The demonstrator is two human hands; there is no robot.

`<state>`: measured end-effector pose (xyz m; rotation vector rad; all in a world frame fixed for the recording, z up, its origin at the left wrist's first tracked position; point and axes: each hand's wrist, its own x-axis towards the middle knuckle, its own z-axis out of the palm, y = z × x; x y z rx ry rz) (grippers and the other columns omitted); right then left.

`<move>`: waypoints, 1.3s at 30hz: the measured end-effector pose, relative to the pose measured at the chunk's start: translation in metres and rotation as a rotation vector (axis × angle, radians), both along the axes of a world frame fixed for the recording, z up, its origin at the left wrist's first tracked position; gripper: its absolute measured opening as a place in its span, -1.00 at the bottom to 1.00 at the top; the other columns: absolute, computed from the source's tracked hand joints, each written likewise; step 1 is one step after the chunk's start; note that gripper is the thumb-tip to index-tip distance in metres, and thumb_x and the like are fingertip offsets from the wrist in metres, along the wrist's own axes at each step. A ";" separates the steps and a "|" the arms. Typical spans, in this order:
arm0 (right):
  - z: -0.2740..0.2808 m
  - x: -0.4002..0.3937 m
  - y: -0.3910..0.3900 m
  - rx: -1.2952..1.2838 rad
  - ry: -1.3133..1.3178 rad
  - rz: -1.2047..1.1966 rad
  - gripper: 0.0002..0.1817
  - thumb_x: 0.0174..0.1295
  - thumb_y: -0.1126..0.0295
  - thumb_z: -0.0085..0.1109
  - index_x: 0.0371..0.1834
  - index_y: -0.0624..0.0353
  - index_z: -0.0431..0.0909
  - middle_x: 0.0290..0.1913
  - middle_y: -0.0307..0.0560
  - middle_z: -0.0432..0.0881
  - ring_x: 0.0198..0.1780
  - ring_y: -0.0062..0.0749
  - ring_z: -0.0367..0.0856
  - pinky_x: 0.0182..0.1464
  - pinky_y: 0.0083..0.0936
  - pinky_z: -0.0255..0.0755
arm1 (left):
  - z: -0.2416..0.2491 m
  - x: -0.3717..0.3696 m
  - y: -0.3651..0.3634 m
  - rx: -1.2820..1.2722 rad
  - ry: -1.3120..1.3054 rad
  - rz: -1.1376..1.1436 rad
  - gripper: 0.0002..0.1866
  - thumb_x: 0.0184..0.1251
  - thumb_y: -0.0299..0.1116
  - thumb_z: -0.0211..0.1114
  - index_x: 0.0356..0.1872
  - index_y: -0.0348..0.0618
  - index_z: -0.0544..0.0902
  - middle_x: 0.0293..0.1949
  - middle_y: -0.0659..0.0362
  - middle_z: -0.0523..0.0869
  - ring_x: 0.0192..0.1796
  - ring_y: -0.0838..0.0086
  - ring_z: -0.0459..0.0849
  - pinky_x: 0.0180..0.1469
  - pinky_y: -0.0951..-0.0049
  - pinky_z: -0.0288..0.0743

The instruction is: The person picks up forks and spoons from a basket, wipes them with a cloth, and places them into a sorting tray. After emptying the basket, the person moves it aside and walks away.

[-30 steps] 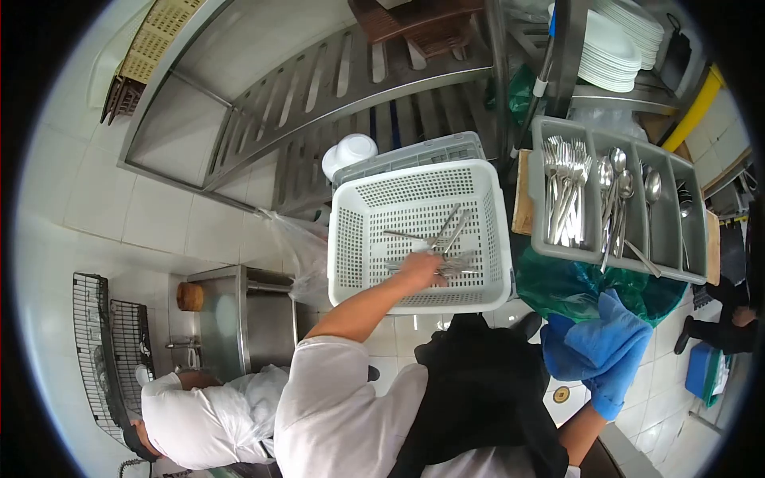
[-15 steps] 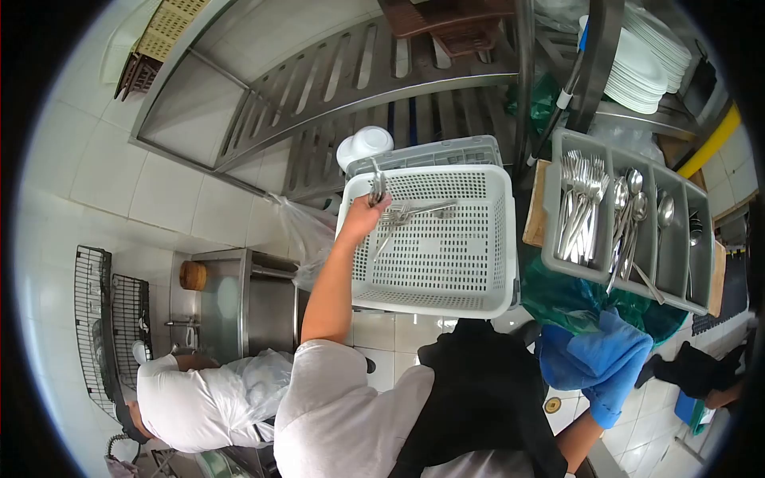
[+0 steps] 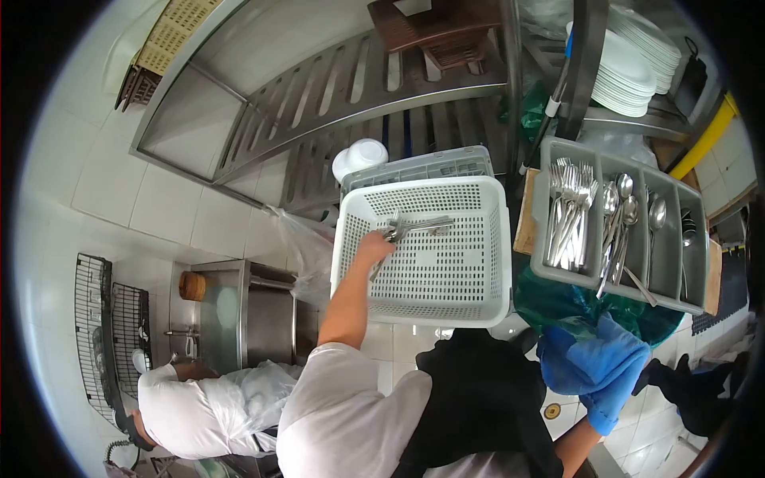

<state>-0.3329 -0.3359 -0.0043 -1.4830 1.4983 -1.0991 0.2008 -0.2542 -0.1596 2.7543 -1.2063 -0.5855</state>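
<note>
My left hand (image 3: 377, 246) is inside the white perforated basket (image 3: 446, 313), its fingers closed round some metal cutlery at the left side. More forks and other pieces (image 3: 426, 226) lie beside it on the basket floor. My right hand is wrapped in a blue cloth (image 3: 594, 358) that hides its fingers, just below the grey cutlery tray (image 3: 621, 291). That tray holds many forks (image 3: 570, 211) in its left compartment and spoons (image 3: 625, 215) in the compartments beside it.
Metal slatted shelves (image 3: 319, 103) stand behind the basket, with white bowls (image 3: 362, 154) near its back left corner. Stacked white plates (image 3: 625, 72) are at the upper right. A person in white (image 3: 215, 402) is at the lower left by a sink (image 3: 231, 311). Green plastic (image 3: 542, 299) hangs beneath the tray.
My left hand has lowered from the basket's back left edge to the cutlery on its floor. The view has shifted slightly. The cloth-covered right hand stays below the tray.
</note>
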 end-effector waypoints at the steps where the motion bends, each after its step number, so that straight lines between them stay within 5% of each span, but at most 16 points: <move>1: 0.006 -0.001 0.000 0.017 0.036 0.020 -0.56 -0.12 0.28 0.32 -0.19 0.39 0.63 -0.33 0.16 0.66 -0.26 -0.28 0.59 -0.07 -0.41 0.43 | 0.013 0.004 0.002 0.012 0.371 0.201 -0.64 0.00 -0.25 0.30 -0.28 -0.39 0.67 -0.42 -0.07 0.70 -0.29 0.20 0.72 -0.18 0.28 0.59; 2: 0.011 -0.001 -0.001 0.034 0.069 0.043 -0.54 -0.12 0.28 0.33 -0.18 0.40 0.63 -0.30 0.16 0.67 -0.24 -0.26 0.61 -0.04 -0.41 0.43 | 0.027 0.006 0.002 0.017 0.372 0.201 -0.64 0.00 -0.25 0.30 -0.28 -0.39 0.67 -0.42 -0.07 0.70 -0.29 0.20 0.72 -0.18 0.28 0.59; 4: 0.014 -0.001 -0.001 0.070 0.134 0.097 -0.51 -0.13 0.26 0.33 -0.15 0.40 0.63 -0.22 0.17 0.70 -0.19 -0.22 0.64 0.01 -0.42 0.43 | 0.041 0.014 0.010 0.110 0.431 0.110 -0.69 0.07 -0.27 0.29 -0.26 -0.34 0.65 -0.50 0.12 0.63 -0.53 0.54 0.58 -0.45 0.45 0.47; 6: -0.004 -0.012 -0.001 0.087 0.145 0.142 -0.54 -0.05 0.32 0.29 -0.08 0.40 0.58 -0.16 0.11 0.66 -0.14 -0.27 0.60 0.05 -0.45 0.41 | 0.027 0.024 0.018 -0.016 0.491 0.145 -0.83 0.10 -0.40 0.23 -0.34 -0.31 0.62 -0.49 0.12 0.64 -0.55 0.51 0.58 -0.48 0.46 0.46; 8: -0.034 -0.032 -0.002 0.115 0.173 0.221 -0.58 0.12 0.42 0.19 0.05 0.38 0.49 -0.02 0.00 0.58 -0.04 -0.37 0.53 0.12 -0.51 0.36 | 0.028 0.013 0.019 -0.359 0.288 0.351 -0.76 0.05 -0.48 0.16 -0.25 -0.38 0.60 -0.48 0.07 0.68 -0.53 0.41 0.63 -0.47 0.42 0.50; 11: -0.038 -0.036 -0.004 0.142 0.207 0.301 -0.60 0.29 0.53 0.09 0.19 0.37 0.39 0.12 -0.11 0.51 0.06 -0.47 0.47 0.19 -0.57 0.32 | 0.008 0.005 0.010 -0.794 0.708 0.706 -0.96 0.16 -0.48 0.19 -0.38 -0.19 0.55 -0.61 0.21 0.54 -0.66 0.50 0.43 -0.63 0.48 0.33; 13: 0.001 -0.009 -0.006 0.106 0.324 0.197 -0.69 -0.05 0.44 0.27 -0.22 0.40 0.64 -0.14 0.11 0.69 -0.17 -0.31 0.56 0.01 -0.41 0.41 | 0.008 -0.020 -0.002 -1.042 0.998 0.974 -0.84 0.27 -0.35 0.28 -0.47 -0.07 0.50 -0.66 0.30 0.38 -0.71 0.57 0.24 -0.71 0.53 0.15; 16: -0.042 -0.026 -0.004 0.146 -0.121 0.058 -0.65 -0.11 0.39 0.31 -0.24 0.39 0.63 -0.24 0.12 0.70 -0.28 -0.33 0.53 -0.06 -0.43 0.44 | -0.006 -0.059 -0.029 -1.037 1.154 1.072 -0.80 0.27 -0.32 0.31 -0.50 -0.05 0.49 -0.62 0.31 0.36 -0.69 0.60 0.23 -0.71 0.58 0.10; 20: -0.050 -0.042 -0.010 0.094 0.301 0.340 -0.59 0.16 0.43 0.22 0.09 0.34 0.51 -0.03 -0.12 0.60 -0.05 -0.51 0.51 0.07 -0.56 0.39 | -0.033 -0.084 -0.061 -1.047 1.177 1.257 -0.80 0.28 -0.32 0.30 -0.50 -0.04 0.50 -0.60 0.30 0.40 -0.68 0.60 0.21 -0.69 0.60 0.09; 25: -0.041 -0.048 0.009 0.111 -0.051 0.053 -0.57 0.09 0.40 0.25 0.04 0.35 0.54 -0.11 -0.09 0.63 -0.12 -0.51 0.53 0.01 -0.54 0.42 | -0.055 -0.075 -0.079 -1.090 1.057 1.448 -0.87 0.24 -0.37 0.26 -0.43 -0.18 0.55 -0.56 0.21 0.47 -0.63 0.52 0.29 -0.63 0.53 0.16; 28: -0.025 -0.052 0.016 0.097 0.094 0.051 -0.56 0.05 0.38 0.26 0.01 0.36 0.56 -0.17 -0.08 0.65 -0.16 -0.52 0.53 -0.02 -0.53 0.43 | -0.072 -0.062 -0.073 -1.148 0.873 1.389 -0.87 0.15 -0.35 0.25 -0.41 -0.19 0.55 -0.53 0.18 0.48 -0.57 0.49 0.37 -0.57 0.44 0.27; 32: 0.002 -0.047 0.013 0.083 0.300 0.099 -0.55 -0.01 0.35 0.29 -0.03 0.38 0.59 -0.23 -0.06 0.68 -0.22 -0.52 0.55 -0.06 -0.51 0.45 | -0.049 -0.055 -0.056 -1.189 1.084 1.306 -0.81 0.08 -0.32 0.26 -0.36 -0.21 0.56 -0.47 0.17 0.52 -0.48 0.46 0.46 -0.47 0.37 0.36; 35: 0.014 -0.035 0.007 0.098 0.413 0.148 -0.54 -0.05 0.33 0.31 -0.06 0.39 0.61 -0.29 -0.05 0.70 -0.26 -0.52 0.55 -0.10 -0.50 0.46 | 0.014 -0.078 -0.046 -1.358 0.944 0.995 -0.87 0.10 -0.36 0.24 -0.40 -0.20 0.57 -0.49 0.20 0.52 -0.46 0.49 0.48 -0.43 0.38 0.37; 37: 0.016 -0.028 0.006 0.035 0.446 0.130 -0.52 -0.13 0.30 0.31 -0.12 0.40 0.63 -0.38 0.00 0.69 -0.33 -0.52 0.54 -0.16 -0.48 0.47 | 0.031 -0.056 -0.039 -1.146 0.862 0.445 -0.87 0.13 -0.36 0.27 -0.43 -0.22 0.61 -0.52 0.25 0.55 -0.49 0.50 0.48 -0.42 0.41 0.38; 38: 0.017 -0.024 0.004 -0.038 0.473 0.111 -0.49 -0.21 0.27 0.32 -0.18 0.41 0.65 -0.47 0.04 0.69 -0.40 -0.53 0.53 -0.22 -0.46 0.48 | 0.044 -0.053 -0.041 -1.149 0.858 0.451 -0.87 0.13 -0.36 0.27 -0.43 -0.22 0.61 -0.52 0.25 0.55 -0.49 0.50 0.48 -0.42 0.41 0.38; 39: 0.019 -0.021 0.003 -0.040 0.474 0.123 -0.49 -0.21 0.27 0.32 -0.18 0.41 0.65 -0.47 0.04 0.69 -0.40 -0.53 0.53 -0.22 -0.46 0.48 | 0.060 -0.053 -0.042 -0.848 0.634 0.317 -0.86 0.13 -0.35 0.30 -0.41 -0.21 0.63 -0.54 0.25 0.57 -0.49 0.51 0.50 -0.41 0.41 0.39</move>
